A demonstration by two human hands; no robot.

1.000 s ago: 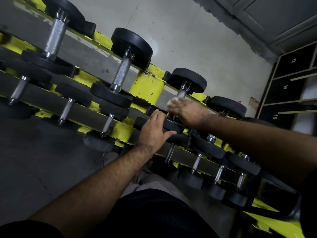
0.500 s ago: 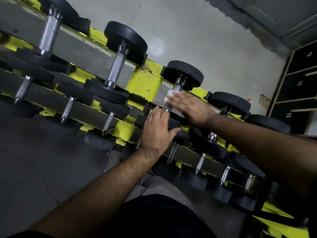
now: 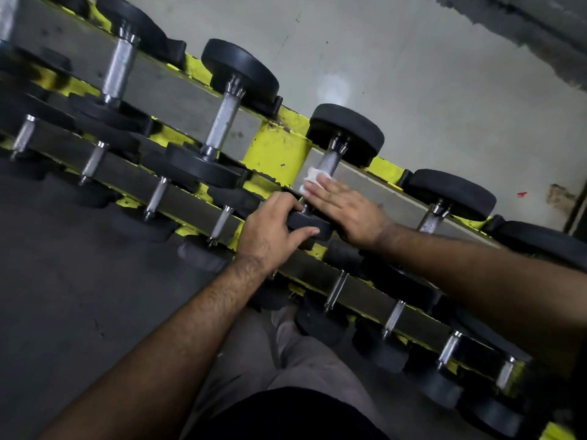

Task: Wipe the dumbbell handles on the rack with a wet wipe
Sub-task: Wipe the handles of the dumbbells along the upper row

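wipe [image 3: 313, 177] under the right hand [image 3: 346, 214], fingers laid flat on the handle [image 3: 327, 165]; left hand [image 3: 273, 231] grips that dumbbell's near head. handles right of it look unwiped yet.

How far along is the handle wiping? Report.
Done: cannot tell; no handle shows wipe marks. In hand: right hand presses the wet wipe on one dumbbell handle; left hand grips its near head. Left: likely the neighbouring handle.
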